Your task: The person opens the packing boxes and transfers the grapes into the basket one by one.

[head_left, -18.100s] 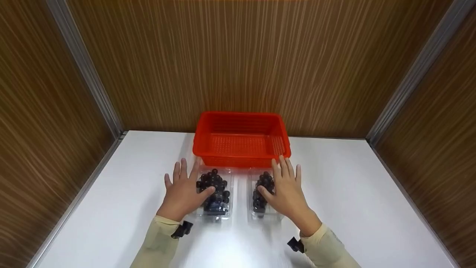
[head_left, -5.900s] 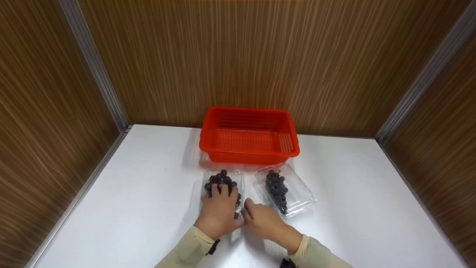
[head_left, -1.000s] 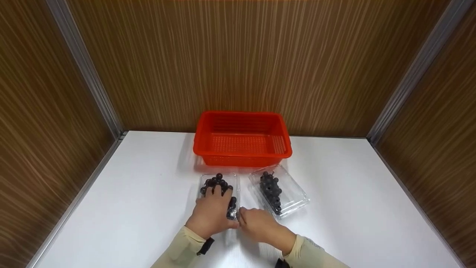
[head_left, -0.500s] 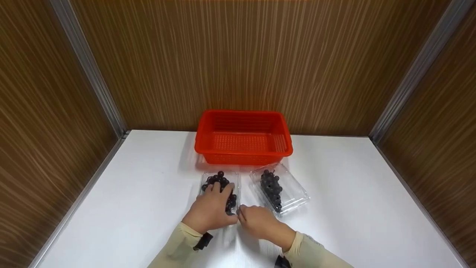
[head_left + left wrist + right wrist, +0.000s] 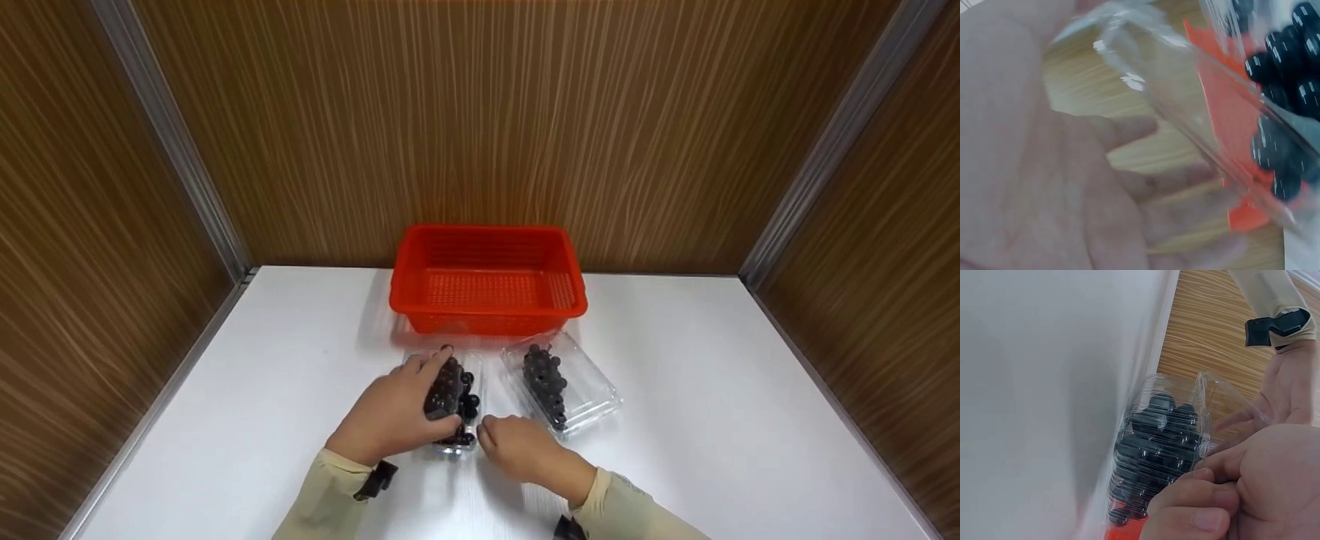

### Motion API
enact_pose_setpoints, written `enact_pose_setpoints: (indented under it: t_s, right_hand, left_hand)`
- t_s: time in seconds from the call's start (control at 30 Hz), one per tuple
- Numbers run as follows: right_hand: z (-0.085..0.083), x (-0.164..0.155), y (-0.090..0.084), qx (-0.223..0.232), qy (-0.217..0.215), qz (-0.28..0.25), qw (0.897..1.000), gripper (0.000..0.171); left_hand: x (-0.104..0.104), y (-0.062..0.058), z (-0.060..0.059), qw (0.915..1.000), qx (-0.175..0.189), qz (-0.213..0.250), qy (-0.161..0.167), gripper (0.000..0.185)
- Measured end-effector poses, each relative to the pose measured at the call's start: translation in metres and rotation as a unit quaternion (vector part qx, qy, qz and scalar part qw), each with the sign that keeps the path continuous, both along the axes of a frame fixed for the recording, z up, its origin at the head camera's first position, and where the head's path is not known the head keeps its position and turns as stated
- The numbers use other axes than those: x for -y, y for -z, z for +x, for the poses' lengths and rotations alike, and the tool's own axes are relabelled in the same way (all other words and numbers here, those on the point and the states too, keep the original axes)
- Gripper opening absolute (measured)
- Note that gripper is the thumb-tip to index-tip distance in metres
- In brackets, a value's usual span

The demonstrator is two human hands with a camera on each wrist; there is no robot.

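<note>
A clear plastic clamshell box (image 5: 1154, 450) of dark grapes (image 5: 470, 405) stands in front of the red basket. Its lid (image 5: 1176, 95) is tilted up along the left side, and the grapes show through it in the head view. My left hand (image 5: 390, 412) holds the raised lid, thumb at the near corner and fingers stretched along its outer face. With curled fingers my right hand (image 5: 521, 450) pinches the box's near right edge. That contact is partly hidden by my own fingers in the right wrist view (image 5: 1207, 495).
A red plastic basket (image 5: 487, 309) sits behind the box, near the wooden back wall (image 5: 487, 112). To the right lies a second clear clamshell (image 5: 592, 390), angled, with a bunch of dark grapes (image 5: 546, 384) inside. Wooden side walls flank the white table (image 5: 300, 360).
My left hand has moved leftward off the top of the grapes, lifting the lid into a tilt. My right hand stays at the box edge. Much earlier, both hands were spread over two straight boxes.
</note>
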State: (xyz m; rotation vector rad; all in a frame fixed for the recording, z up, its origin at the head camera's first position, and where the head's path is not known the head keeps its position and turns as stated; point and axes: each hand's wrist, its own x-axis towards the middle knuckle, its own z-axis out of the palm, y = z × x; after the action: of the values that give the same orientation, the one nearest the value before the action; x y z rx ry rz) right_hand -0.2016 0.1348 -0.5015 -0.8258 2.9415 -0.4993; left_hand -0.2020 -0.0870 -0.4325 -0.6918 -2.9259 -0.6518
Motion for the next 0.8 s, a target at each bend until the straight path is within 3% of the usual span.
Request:
enact_pose_setpoints:
  t_s: [0.2,0.33,0.47,0.63,0.8]
  right_hand:
    - [-0.003,-0.001,-0.002,-0.021,-0.002,-0.006,1.000,0.032]
    - [-0.002,-0.003,-0.001,-0.017,-0.001,-0.009,1.000,0.033]
    - [-0.002,-0.004,0.001,-0.006,0.000,-0.014,1.000,0.033]
    - [-0.004,-0.003,0.000,0.001,-0.004,-0.016,1.000,0.032]
    - [-0.006,-0.006,-0.001,-0.010,-0.006,-0.022,1.000,0.032]
  left_hand:
    - [0.022,-0.006,-0.004,0.9978,-0.041,0.029,0.044,0.080]
    - [0.035,-0.010,-0.003,0.9963,-0.061,0.038,0.047,0.076]
    - [0.050,-0.014,-0.001,0.9967,-0.071,0.039,0.010,0.074]
    - [0.069,-0.020,0.004,0.9938,-0.093,0.036,-0.050,0.060]
    - [0.078,-0.025,0.002,0.9896,-0.061,0.009,-0.130,0.064]
